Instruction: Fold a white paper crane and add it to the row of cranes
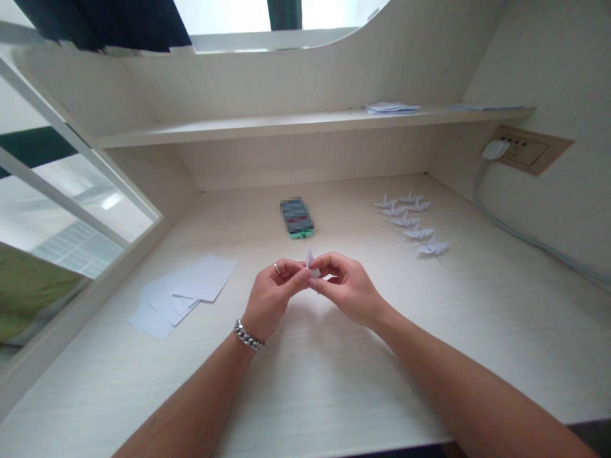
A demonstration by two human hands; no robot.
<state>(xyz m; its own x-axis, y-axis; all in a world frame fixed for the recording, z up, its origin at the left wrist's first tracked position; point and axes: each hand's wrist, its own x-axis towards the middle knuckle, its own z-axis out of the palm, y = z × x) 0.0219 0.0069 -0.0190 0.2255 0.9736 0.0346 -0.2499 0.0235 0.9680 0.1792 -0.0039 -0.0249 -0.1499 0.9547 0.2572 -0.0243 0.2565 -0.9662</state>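
Observation:
A small folded piece of white paper [310, 257] is pinched between my two hands, just above the desk; one thin point of it sticks up. My left hand [274, 292], with a ring and a chain bracelet, grips its left side between thumb and fingers. From the right, my right hand [347, 287] pinches the same paper with thumb and forefinger. Fingertips hide most of the folds. Several folded paper cranes [405, 221] stand to the right on the desk. Loose white paper sheets [210, 277] lie overlapping left of my left hand.
Beyond my hands lies a phone-like object [296, 217], pixelated, with a green edge. A shelf [248, 130] runs along the back, bearing a paper stack [391, 108]. At right, a white plug [495, 149] sits in the wall socket, its cable [520, 235] trailing along the desk's side.

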